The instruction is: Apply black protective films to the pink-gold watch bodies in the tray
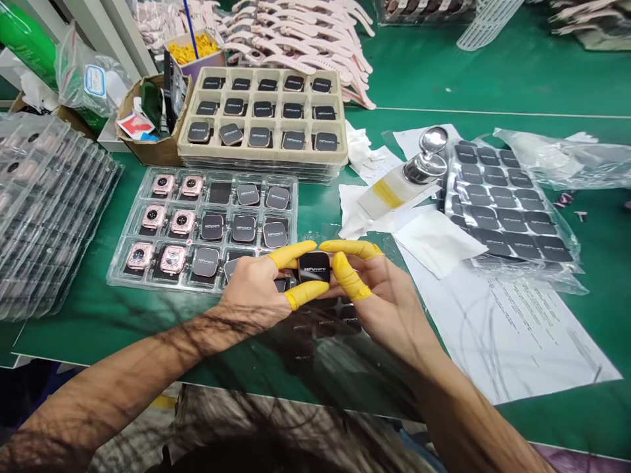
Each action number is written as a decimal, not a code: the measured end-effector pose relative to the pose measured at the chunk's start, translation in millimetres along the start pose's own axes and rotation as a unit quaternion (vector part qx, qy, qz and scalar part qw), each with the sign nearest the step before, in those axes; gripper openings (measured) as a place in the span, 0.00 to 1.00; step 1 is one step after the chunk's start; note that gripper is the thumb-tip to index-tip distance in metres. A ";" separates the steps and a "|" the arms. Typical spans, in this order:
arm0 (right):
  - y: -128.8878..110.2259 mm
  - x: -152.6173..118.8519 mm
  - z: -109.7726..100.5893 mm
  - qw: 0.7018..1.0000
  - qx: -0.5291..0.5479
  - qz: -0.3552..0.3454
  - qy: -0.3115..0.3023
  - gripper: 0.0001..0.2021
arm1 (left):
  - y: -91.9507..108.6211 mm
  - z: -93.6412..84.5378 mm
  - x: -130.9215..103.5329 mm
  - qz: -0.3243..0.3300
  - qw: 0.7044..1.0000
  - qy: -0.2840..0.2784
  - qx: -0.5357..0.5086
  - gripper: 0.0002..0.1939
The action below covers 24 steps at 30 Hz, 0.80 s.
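Note:
A smartwatch body with a black, "HiFuture"-printed face is held up at the middle of the view. My left hand grips it from the left between yellow-cotted thumb and forefinger. From the right, my right hand pinches its edge, also wearing yellow finger cots. Just left of my hands lies a clear plastic tray of watch bodies, some pink backs up, others dark face up; my left hand covers its lower right corner. Beneath my hands is a sheet of black printed stickers, partly hidden.
A beige tray of watch bodies stands behind. Stacked clear trays rise at the left. A pump bottle, tissues, black sticker sheets and printed paper lie right. Pink straps pile up at the back.

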State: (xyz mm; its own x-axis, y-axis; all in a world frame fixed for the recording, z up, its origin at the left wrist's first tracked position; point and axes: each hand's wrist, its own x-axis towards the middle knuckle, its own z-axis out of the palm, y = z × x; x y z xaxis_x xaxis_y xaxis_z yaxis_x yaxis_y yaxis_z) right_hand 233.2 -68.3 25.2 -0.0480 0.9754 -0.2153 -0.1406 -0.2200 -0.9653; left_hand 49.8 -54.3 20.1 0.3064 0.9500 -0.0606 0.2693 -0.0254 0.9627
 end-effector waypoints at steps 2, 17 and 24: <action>3.5 -2.1 -1.2 1.000 -0.005 -0.022 -0.018 0.10 | 2.7 0.5 -0.1 -0.005 1.000 0.010 -0.014 0.23; 1.5 9.2 5.0 0.999 -0.047 0.013 0.005 0.18 | 4.2 -12.7 -1.5 0.002 1.000 -0.012 0.009 0.28; 5.0 5.0 8.4 0.996 -0.058 -0.013 0.067 0.18 | -2.6 -4.3 -2.8 0.034 0.999 0.013 0.028 0.28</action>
State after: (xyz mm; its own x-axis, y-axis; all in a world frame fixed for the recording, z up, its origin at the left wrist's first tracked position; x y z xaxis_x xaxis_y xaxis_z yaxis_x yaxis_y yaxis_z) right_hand 224.0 -64.6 20.5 0.0883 0.9758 -0.2002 -0.0244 -0.1988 -0.9797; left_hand 44.3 -55.6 18.9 0.3021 0.9532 0.0121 0.2998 -0.1071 0.9480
